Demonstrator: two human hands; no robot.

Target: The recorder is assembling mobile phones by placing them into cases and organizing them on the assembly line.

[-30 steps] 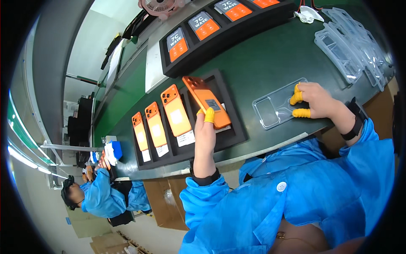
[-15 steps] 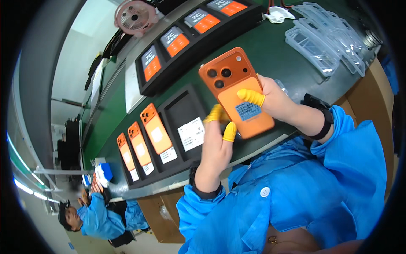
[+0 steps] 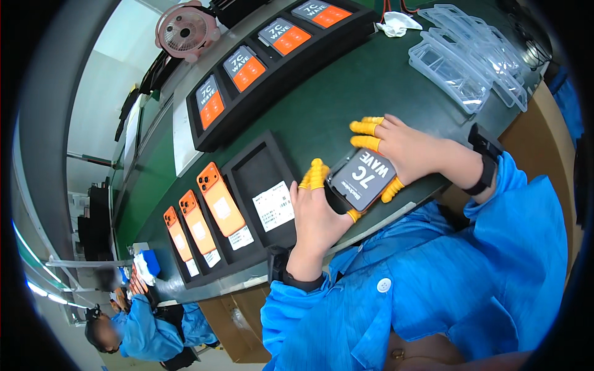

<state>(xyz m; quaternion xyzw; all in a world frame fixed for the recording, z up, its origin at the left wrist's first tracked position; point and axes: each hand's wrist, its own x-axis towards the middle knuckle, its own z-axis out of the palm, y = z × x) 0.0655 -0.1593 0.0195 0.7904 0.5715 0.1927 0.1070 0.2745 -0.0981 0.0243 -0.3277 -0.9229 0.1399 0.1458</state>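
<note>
A phone (image 3: 365,179) is between my hands above the green tabletop, its dark grey front with large pale lettering facing up. My right hand (image 3: 408,151) is closed across its right end, with yellow-capped fingers at the far edge and the thumb at the near edge. My left hand (image 3: 318,213) is at its left end with fingers spread; the thumb tip comes close to the phone's near corner, though contact is hard to tell. To the left, a black foam tray (image 3: 284,166) holds three orange phones (image 3: 221,204), backs up, with white labels.
Beyond, a raised black tray (image 3: 272,77) carries several grey-and-orange-faced devices. Clear plastic cases (image 3: 458,68) are piled at far right, near a crumpled white tissue (image 3: 398,23). A pink fan (image 3: 187,32) stands at the back. A co-worker (image 3: 142,328) sits at far left.
The phone has been turned over, from its orange back to its grey front, and lowered slightly. My right hand has shifted across its right end.
</note>
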